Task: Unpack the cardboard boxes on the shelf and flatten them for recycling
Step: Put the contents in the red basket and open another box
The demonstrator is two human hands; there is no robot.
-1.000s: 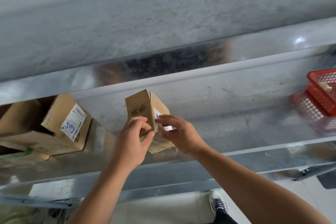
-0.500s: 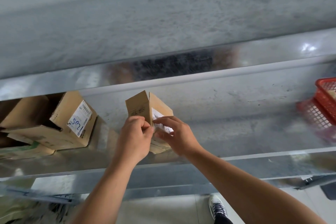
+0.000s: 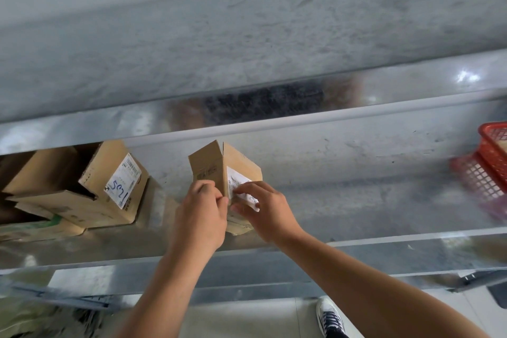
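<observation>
At the far left of the grey metal shelf (image 3: 356, 173), a large open brown cardboard box (image 3: 90, 200) lies tipped on its side. A white shipping label with blue handwriting (image 3: 123, 186) faces the camera, and a flattened piece of green-printed cardboard (image 3: 38, 228) lies just under the box. Near the middle, a small brown cardboard box (image 3: 208, 167) stands tilted over the front part of the shelf, one corner edge toward the camera. The left grip (image 3: 200, 217) is clamped on its left face, fingers curled at that edge. The right grip (image 3: 263, 208) is closed on the right face, with fingertips on a white printed sticker (image 3: 238, 182) and the thumb below. Further right, well apart, a red plastic mesh basket (image 3: 493, 151) sits at the shelf's end.
</observation>
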